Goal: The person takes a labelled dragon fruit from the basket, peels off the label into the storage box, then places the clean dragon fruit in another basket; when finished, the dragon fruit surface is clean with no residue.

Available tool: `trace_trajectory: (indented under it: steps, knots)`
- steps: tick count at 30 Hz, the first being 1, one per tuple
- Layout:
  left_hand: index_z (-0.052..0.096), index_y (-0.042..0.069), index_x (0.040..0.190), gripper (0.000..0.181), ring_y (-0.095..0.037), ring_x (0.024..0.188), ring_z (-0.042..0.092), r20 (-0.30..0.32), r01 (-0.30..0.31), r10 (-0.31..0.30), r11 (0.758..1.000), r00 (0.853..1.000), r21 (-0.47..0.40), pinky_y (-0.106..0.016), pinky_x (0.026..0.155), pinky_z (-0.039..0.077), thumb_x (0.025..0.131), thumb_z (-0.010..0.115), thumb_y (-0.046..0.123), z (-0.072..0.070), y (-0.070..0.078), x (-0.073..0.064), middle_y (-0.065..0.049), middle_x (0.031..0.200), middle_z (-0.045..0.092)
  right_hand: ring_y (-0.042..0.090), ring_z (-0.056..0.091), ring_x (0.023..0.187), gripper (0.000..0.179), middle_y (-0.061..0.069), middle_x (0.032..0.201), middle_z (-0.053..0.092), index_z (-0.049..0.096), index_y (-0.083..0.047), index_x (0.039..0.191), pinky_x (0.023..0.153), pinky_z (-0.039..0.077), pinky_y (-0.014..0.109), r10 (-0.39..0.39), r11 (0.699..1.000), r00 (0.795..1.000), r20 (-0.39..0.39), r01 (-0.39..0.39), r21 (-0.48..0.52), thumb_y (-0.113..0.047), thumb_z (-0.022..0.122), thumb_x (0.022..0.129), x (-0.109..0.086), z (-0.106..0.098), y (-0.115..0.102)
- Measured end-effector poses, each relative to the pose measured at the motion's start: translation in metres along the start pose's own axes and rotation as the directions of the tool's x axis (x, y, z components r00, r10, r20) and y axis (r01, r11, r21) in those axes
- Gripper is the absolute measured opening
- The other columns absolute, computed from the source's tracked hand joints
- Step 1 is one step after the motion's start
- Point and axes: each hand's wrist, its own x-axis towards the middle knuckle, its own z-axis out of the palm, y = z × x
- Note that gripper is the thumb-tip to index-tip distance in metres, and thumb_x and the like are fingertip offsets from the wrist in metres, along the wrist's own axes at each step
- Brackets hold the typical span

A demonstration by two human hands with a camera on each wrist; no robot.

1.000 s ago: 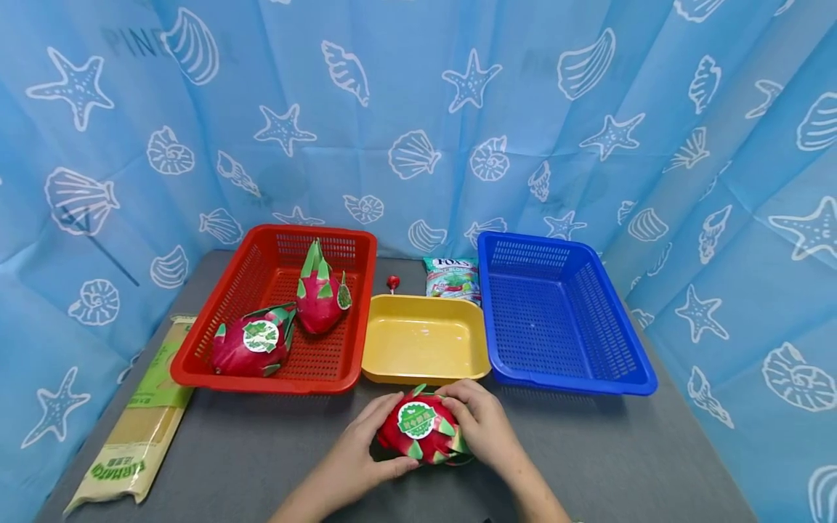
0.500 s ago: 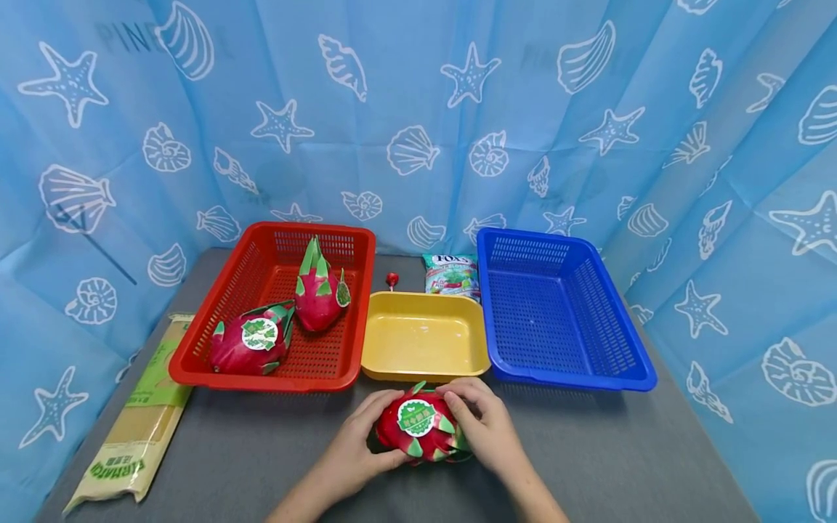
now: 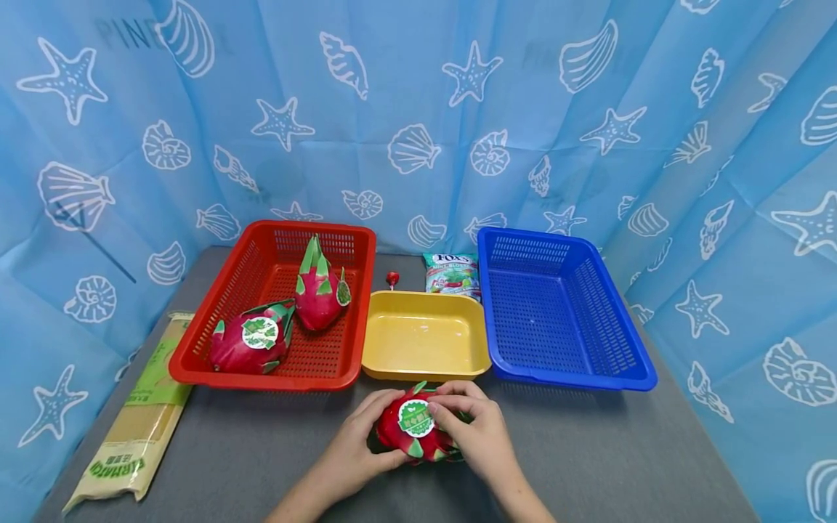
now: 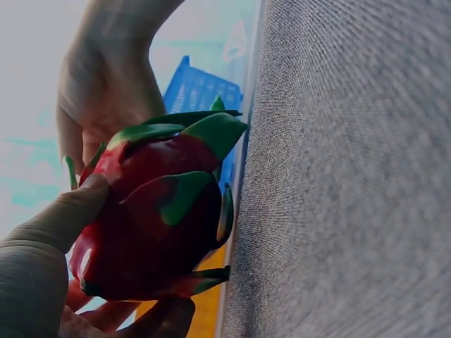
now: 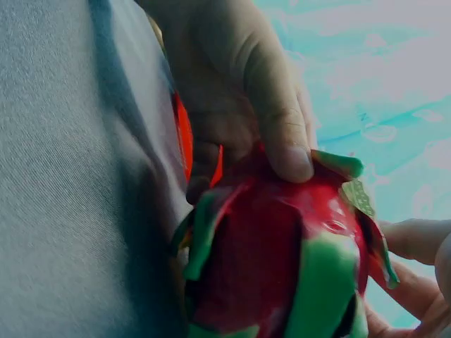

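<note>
Plainly, the left hand [image 3: 353, 448] is gripping the dragon fruit [image 3: 429, 444], its long axis lying roughly nine-to-three, while the right hand [image 3: 480, 432] is touching the sticker [image 3: 413, 419] from two o'clock, pinch unclear.

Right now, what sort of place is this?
Likely a makeshift tabletop booth, though I can't be sure: a shell-print curtain hangs behind and beside a table, where a red basket and a blue basket flank a yellow tray.
</note>
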Motion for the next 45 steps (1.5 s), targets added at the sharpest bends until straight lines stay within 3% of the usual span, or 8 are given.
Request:
trace_trajectory:
  steps: [6, 11, 18, 32, 37, 40, 45]
  knots:
    - [0.055, 0.025, 0.143, 0.072, -0.018, 0.128, 0.050, -0.004, -0.023, 0.023, 1.000, 1.000, 0.003, -0.032, 0.106, 0.045, 0.081, 0.090, 0.022, 0.001, -0.002, 0.001, 0.009, 0.140, 0.052, 0.021, 0.060, 0.107, 0.010, 0.007, 0.107, 0.068, 0.082, -0.006, 0.089, 0.088, 0.054, 0.028, 0.043, 0.992, 0.999, -0.019, -0.040, 0.122, -0.015, 0.083, 0.087, 0.000, 0.004, -0.001]
    - [0.055, 0.024, 0.143, 0.071, -0.018, 0.127, 0.051, -0.010, -0.031, 0.031, 1.000, 0.999, 0.001, -0.031, 0.105, 0.046, 0.081, 0.090, 0.022, 0.001, -0.003, 0.000, 0.008, 0.140, 0.052, 0.023, 0.058, 0.110, 0.014, 0.011, 0.110, 0.066, 0.081, -0.003, 0.089, 0.086, 0.055, 0.026, 0.129, 0.969, 0.992, -0.007, -0.125, 0.215, -0.016, 0.083, 0.087, -0.001, 0.007, -0.002]
    - [0.055, 0.025, 0.143, 0.071, -0.018, 0.126, 0.051, -0.016, -0.045, 0.045, 0.999, 0.999, 0.003, -0.031, 0.105, 0.046, 0.081, 0.089, 0.023, 0.002, -0.004, 0.000, 0.008, 0.139, 0.052, 0.025, 0.056, 0.113, 0.017, 0.013, 0.114, 0.065, 0.080, 0.002, 0.090, 0.086, 0.055, 0.026, 0.189, 0.942, 0.982, 0.007, -0.184, 0.279, -0.015, 0.082, 0.088, 0.000, 0.008, -0.006]
    - [0.056, 0.026, 0.141, 0.073, -0.018, 0.126, 0.051, -0.026, -0.032, 0.032, 0.999, 0.999, -0.008, -0.032, 0.104, 0.047, 0.078, 0.091, 0.017, 0.002, -0.004, 0.002, 0.010, 0.138, 0.053, 0.028, 0.057, 0.107, 0.018, 0.015, 0.107, 0.066, 0.078, 0.004, 0.099, 0.084, 0.056, 0.030, 0.160, 0.933, 0.987, -0.017, -0.146, 0.330, -0.012, 0.078, 0.092, 0.005, -0.015, -0.036]
    - [0.057, 0.025, 0.140, 0.075, -0.019, 0.125, 0.052, -0.029, -0.055, 0.054, 0.998, 0.998, -0.013, -0.032, 0.104, 0.047, 0.075, 0.091, 0.011, 0.002, -0.006, 0.002, 0.008, 0.138, 0.054, 0.025, 0.063, 0.085, 0.017, 0.014, 0.103, 0.070, 0.077, 0.005, 0.105, 0.074, 0.058, 0.032, 0.157, 0.924, 0.988, 0.007, -0.149, 0.353, -0.009, 0.073, 0.095, 0.019, -0.024, -0.046]
    - [0.058, 0.024, 0.140, 0.074, -0.020, 0.125, 0.052, -0.029, -0.069, 0.068, 0.997, 0.997, -0.019, -0.032, 0.103, 0.048, 0.075, 0.091, 0.011, 0.000, -0.007, 0.000, 0.007, 0.138, 0.055, 0.020, 0.057, 0.071, 0.020, 0.013, 0.093, 0.068, 0.076, 0.006, 0.108, 0.064, 0.055, 0.029, 0.147, 0.923, 0.989, 0.026, -0.146, 0.355, -0.009, 0.072, 0.096, 0.029, -0.028, -0.052]
    - [0.058, 0.023, 0.139, 0.072, -0.021, 0.124, 0.052, -0.030, -0.056, 0.056, 0.998, 0.998, -0.027, -0.032, 0.100, 0.050, 0.075, 0.091, 0.013, -0.006, -0.009, -0.004, 0.006, 0.137, 0.055, 0.018, 0.050, 0.067, 0.023, 0.009, 0.077, 0.057, 0.076, 0.004, 0.110, 0.059, 0.050, 0.027, 0.143, 0.936, 0.989, 0.038, -0.148, 0.320, -0.013, 0.073, 0.096, 0.051, -0.029, -0.056]
